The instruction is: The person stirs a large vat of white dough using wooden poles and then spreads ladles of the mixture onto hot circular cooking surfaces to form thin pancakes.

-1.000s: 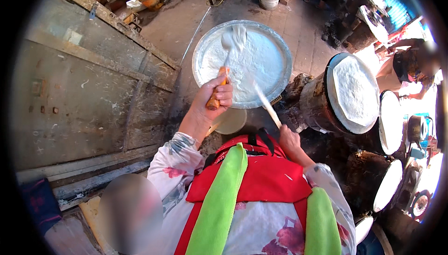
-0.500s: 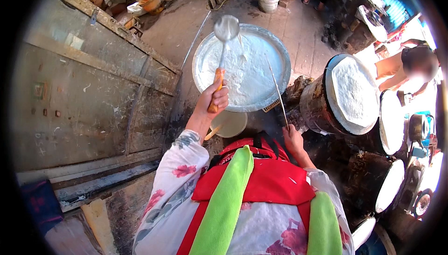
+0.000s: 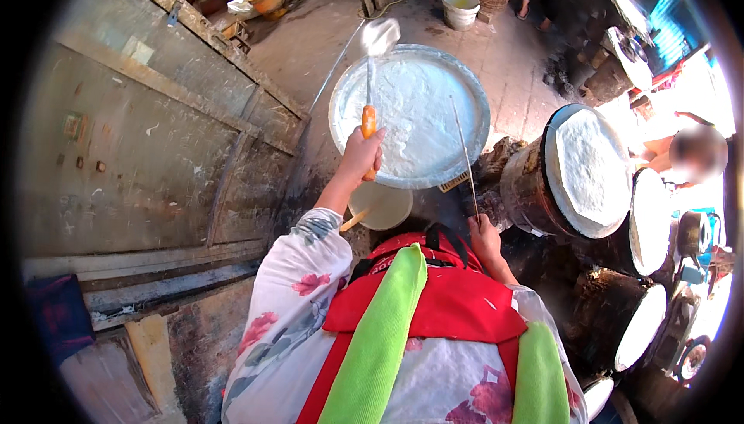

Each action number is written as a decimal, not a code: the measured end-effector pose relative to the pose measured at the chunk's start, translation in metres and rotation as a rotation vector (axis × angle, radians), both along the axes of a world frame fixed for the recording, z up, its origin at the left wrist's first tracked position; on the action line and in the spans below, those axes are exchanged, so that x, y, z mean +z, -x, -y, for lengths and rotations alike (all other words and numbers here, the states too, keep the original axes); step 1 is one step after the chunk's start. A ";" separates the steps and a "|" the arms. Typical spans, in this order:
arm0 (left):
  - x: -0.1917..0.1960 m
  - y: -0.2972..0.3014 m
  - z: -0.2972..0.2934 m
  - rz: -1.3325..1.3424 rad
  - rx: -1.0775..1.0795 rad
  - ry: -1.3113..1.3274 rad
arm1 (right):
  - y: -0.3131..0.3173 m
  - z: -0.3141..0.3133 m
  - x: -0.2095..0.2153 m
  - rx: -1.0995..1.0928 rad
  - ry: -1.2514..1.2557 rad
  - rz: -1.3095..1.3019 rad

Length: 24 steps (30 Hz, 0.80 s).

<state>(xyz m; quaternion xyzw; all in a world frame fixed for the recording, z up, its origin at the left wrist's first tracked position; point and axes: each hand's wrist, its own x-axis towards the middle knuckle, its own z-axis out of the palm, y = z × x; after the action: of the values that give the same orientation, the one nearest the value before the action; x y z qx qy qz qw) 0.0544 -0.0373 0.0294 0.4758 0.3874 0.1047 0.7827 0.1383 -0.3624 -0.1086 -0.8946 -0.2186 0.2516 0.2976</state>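
My left hand (image 3: 361, 154) is closed around the orange handle of a ladle (image 3: 369, 122). The ladle's bowl, whitish and blurred, is raised over the far left rim of a wide metal basin (image 3: 482, 106). A thick white mass (image 3: 407, 114) fills much of that basin. On the right, my right hand (image 3: 486, 239) grips the lower end of a thin stick (image 3: 463, 145), its tip slanting up over the basin's right side. Nearer to me, partly behind my left forearm, stands a pale tub (image 3: 395, 205) with a wooden handle (image 3: 356, 218) leaning in it.
Right of the basin stands a dark drum (image 3: 521, 184) topped by a round white sheet (image 3: 590, 168); several similar drums follow. A person (image 3: 665, 149) is at the far right. A wooden panel (image 3: 139, 160) borders the left. A white bucket (image 3: 461, 9) sits farther back.
My left hand has turned the ladle, so its bowl now shows narrower and slightly higher. A whitish strand beside the bowl is gone. My right hand still holds the stick in much the same pose.
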 end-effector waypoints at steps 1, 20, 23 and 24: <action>-0.009 0.001 0.001 -0.130 -0.020 -0.339 | 0.000 0.000 0.002 0.005 -0.002 -0.001; 0.002 -0.024 0.014 0.525 -0.177 0.817 | -0.055 0.021 0.066 -0.121 -0.006 0.495; 0.007 -0.030 0.011 0.364 -0.203 0.738 | -0.111 0.036 0.087 -0.157 0.200 0.709; 0.006 -0.029 0.012 0.355 -0.217 0.742 | -0.133 0.044 0.083 -0.166 0.232 0.712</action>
<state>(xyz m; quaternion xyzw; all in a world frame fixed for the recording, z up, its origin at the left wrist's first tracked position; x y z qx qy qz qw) 0.0830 -0.0491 0.0350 0.1745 0.2055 -0.0445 0.9620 0.2716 -0.4061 -0.0259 -0.9684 -0.2052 -0.0766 0.1193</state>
